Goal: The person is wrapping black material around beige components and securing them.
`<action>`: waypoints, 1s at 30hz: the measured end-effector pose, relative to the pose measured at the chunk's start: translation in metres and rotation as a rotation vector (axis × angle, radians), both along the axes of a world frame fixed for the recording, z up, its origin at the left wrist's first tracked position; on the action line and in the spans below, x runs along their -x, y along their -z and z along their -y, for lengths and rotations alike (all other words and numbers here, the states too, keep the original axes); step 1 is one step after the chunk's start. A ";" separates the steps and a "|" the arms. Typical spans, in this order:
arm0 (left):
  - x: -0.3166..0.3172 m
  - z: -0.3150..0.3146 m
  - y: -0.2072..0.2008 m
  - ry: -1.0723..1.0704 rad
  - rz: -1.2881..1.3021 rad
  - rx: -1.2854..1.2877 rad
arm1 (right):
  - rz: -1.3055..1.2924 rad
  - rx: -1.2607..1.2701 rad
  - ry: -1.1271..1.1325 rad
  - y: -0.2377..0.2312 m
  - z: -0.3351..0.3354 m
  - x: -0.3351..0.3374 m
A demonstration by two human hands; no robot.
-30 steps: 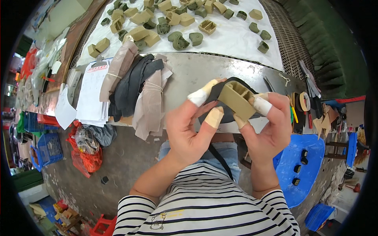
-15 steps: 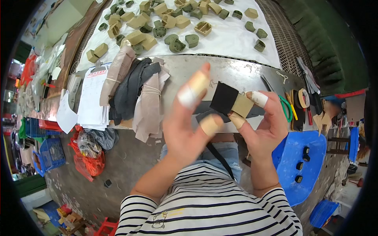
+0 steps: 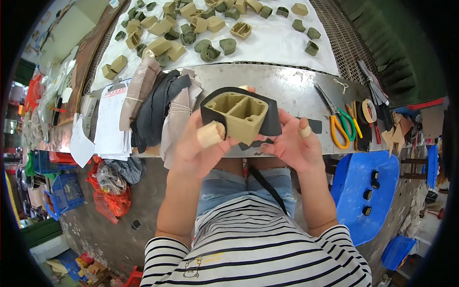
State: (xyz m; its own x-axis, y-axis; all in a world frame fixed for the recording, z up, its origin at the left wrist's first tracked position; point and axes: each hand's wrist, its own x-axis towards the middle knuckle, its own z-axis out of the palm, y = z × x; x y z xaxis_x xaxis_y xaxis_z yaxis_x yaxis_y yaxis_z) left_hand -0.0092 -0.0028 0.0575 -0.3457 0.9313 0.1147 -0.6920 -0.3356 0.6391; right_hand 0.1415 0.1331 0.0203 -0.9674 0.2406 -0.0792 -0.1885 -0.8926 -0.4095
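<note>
Holding the tan box (image 3: 242,127) in my left hand (image 3: 192,150), thumb on the black strip (image 3: 272,117) at its left side, over the metal table (image 3: 287,79). Strip runs round the back; right hand (image 3: 300,146) loosely spread at its right end, thumb clear.

So on the metal surface (image 3: 296,91) there's a pair of orange-handled scissors (image 3: 328,101) around 3 o'clock, tape roll (image 3: 365,110) just beside them, and a pile of papers (image 3: 111,124) over at 9. Red plastic bag (image 3: 116,197) plus a blue basket (image 3: 68,197) sit at 8, and a big blue tub (image 3: 353,198) is roughly at 4.
</note>
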 end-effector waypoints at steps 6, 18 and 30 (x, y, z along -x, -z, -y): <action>-0.006 -0.002 -0.017 -0.175 -0.250 0.142 | 0.167 -0.383 0.242 -0.023 -0.004 -0.010; -0.042 -0.014 0.007 -0.721 -0.833 0.100 | 0.224 -1.148 0.661 -0.046 0.021 -0.001; -0.024 -0.024 -0.006 -0.390 -0.627 0.217 | 0.112 -1.286 0.677 -0.019 0.003 0.006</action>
State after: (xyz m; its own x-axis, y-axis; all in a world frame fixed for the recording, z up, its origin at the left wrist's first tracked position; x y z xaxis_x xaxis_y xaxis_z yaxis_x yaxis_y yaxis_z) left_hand 0.0148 0.0216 0.0634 -0.5839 0.7795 0.2266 -0.0355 -0.3034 0.9522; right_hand 0.1357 0.1305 0.0391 -0.6455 0.6000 0.4725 -0.3297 0.3390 -0.8811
